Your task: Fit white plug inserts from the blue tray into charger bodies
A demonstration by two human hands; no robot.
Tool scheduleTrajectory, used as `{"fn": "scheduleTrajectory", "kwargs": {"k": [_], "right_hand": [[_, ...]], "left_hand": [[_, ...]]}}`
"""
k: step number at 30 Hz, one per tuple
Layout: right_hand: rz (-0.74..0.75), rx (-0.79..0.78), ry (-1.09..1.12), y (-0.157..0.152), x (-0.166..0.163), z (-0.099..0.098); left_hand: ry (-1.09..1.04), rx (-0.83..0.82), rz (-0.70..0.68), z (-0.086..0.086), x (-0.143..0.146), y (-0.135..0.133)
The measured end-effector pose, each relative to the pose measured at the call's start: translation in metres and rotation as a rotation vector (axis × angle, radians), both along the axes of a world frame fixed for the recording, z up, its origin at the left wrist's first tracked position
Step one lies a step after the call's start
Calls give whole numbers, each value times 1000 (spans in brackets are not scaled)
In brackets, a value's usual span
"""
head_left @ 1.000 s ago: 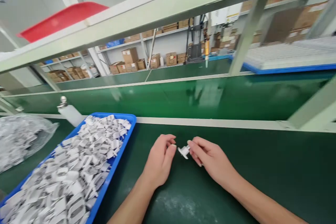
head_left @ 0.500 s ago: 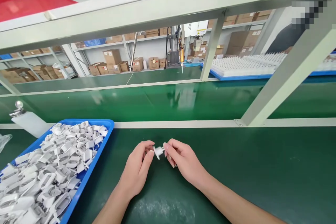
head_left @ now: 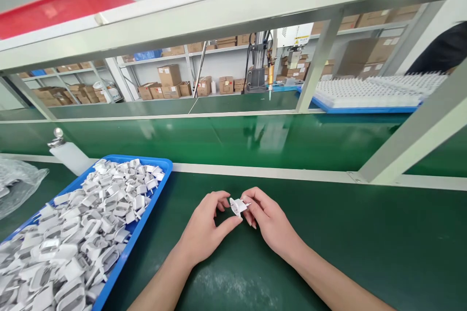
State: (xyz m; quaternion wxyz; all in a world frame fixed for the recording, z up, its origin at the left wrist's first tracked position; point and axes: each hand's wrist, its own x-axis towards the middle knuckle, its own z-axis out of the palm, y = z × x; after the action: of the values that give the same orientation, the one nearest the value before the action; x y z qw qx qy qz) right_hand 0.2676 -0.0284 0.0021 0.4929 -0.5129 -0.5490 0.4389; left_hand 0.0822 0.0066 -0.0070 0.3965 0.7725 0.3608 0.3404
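A small white plastic plug housing (head_left: 238,207) with thin prongs is held above the green worktop, its wide flanged end toward the left. My right hand (head_left: 268,221) pinches the prong end between thumb and fingers. At the flange, my left hand (head_left: 207,228) has its index finger by the upper edge and its thumb at the lower edge, spanning the piece; its other fingers are curled loosely behind. To the left, a blue tray (head_left: 136,238) carries a heap of similar white housings (head_left: 73,233).
A white bottle with a metal top (head_left: 71,155) and a clear plastic bag (head_left: 22,182) lie beyond the tray. A pale metal frame (head_left: 408,146) crosses ahead and at right. Behind it stand a dispensing machine (head_left: 270,75) and a tray of white pronged pieces (head_left: 372,92).
The view has swung left. The plug housing has turned so its hollow flanged face shows more, and my left thumb and index finger have spread wider around it.
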Motion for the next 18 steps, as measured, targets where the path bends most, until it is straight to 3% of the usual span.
{"fn": "scheduleTrajectory", "kwargs": {"k": [9,18], "right_hand": [[-58,14,-229,5,1,5],[-66,-23,-383,16,13,-3]], "left_hand": [[-22,105,-25,13,0,2],[-64,214,25,3,1,16]]}}
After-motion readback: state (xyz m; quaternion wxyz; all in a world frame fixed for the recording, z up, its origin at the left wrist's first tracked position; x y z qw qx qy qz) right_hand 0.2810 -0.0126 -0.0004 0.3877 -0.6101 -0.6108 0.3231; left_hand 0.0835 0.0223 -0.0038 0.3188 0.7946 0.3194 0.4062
